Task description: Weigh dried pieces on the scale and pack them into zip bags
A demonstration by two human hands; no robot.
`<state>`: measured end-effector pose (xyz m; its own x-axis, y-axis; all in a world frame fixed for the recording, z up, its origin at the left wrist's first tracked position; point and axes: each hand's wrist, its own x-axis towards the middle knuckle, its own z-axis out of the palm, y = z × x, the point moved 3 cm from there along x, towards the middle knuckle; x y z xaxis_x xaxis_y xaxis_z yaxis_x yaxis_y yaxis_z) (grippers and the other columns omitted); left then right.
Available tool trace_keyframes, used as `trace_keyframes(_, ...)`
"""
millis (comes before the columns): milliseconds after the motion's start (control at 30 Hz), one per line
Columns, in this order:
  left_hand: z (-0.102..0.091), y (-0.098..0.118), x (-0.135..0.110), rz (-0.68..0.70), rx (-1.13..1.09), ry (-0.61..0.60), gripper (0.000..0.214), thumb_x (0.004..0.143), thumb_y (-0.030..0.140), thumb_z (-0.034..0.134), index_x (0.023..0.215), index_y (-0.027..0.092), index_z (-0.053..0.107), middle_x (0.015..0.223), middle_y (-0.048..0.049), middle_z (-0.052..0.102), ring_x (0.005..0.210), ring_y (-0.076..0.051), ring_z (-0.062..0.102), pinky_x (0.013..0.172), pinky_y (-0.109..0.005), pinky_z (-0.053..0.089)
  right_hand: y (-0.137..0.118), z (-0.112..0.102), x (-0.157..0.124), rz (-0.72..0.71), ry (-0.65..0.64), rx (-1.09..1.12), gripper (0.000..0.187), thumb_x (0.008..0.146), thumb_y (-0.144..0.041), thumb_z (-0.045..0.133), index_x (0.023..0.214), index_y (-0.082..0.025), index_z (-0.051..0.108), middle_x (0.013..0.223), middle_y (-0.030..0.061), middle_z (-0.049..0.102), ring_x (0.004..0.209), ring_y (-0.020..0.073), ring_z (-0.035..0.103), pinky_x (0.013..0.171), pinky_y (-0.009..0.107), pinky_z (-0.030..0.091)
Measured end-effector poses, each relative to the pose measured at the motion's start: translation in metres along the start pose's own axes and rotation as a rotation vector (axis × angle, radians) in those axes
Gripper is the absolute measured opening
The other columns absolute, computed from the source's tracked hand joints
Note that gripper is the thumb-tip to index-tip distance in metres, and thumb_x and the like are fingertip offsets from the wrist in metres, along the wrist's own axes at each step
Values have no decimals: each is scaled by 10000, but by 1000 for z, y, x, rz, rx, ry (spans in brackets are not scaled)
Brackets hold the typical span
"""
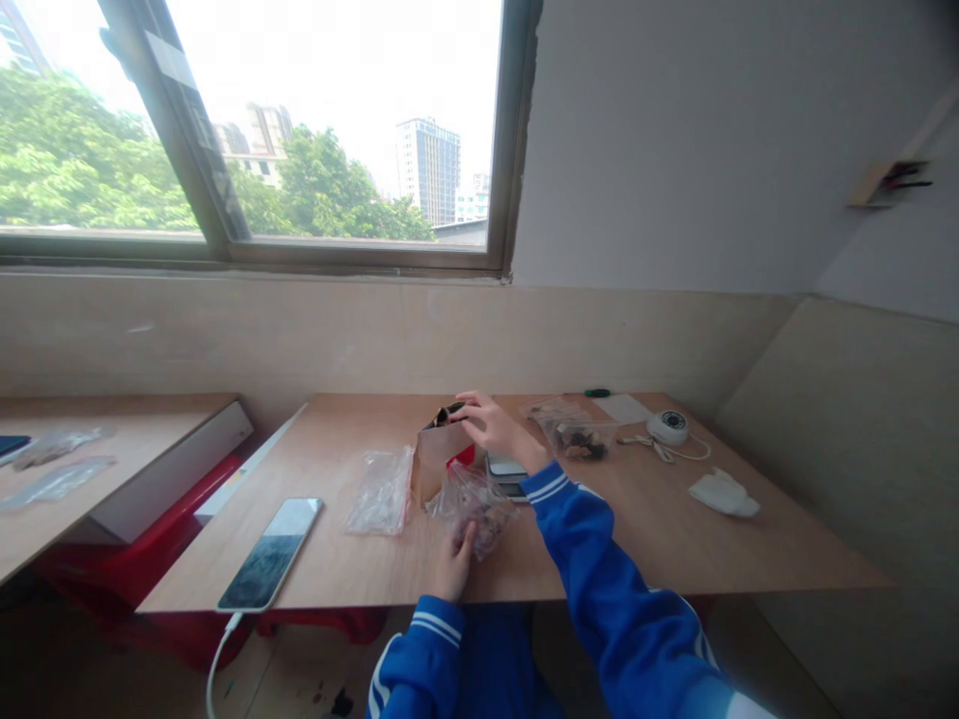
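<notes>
My left hand (452, 564) is closed on a clear plastic bag (486, 514) with small brownish pieces inside, held near the front of the table. Behind that bag stands an upright pouch (441, 459), light brown with a red patch and a dark open mouth. Over the pouch's mouth is my right hand (495, 427), its fingers curled together; what they grip, if anything, is too small to make out. A small flat scale-like device (507, 469) lies partly hidden behind my right wrist. Left of the pouch rest flat clear plastic bags (380, 491).
On the wooden table (614, 559) lie a phone (271, 554) with a white cable, filled clear bags (580, 436), a white dome camera (666, 427) with its cord, a crumpled white item (723, 493) and a green-handled tool (597, 392). A second table (172, 424) stands left.
</notes>
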<state>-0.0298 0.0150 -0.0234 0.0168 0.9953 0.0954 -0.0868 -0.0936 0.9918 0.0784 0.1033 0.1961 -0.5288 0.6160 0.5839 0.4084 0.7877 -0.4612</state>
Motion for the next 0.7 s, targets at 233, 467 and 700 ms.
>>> trace_keyframes(233,3,3,1,3,-119,-35,445,764,500,618,1063,172,649,1070,-102,698,1054,-289,620,963,-450,458,-9,-9,-25,97,273,-81,293,824,-72,438,977,-208,647,1191,84,536,1134,205,504,1005,390,390)
trace_keyframes(467,7,7,-1,10,-230,-92,569,663,340,759,1180,191,575,1209,-109,635,1141,-263,576,1013,-400,428,13,-1,-86,276,314,104,228,827,-118,429,785,-198,638,835,37,611,828,177,591,751,303,478)
trace_keyframes(700,6,3,0,-43,-229,-95,589,618,314,790,1157,186,588,1181,-122,645,1065,-270,617,965,-415,463,-12,-7,-70,158,295,-57,334,944,-262,374,1230,-237,544,1319,72,523,1246,190,443,1065,387,328)
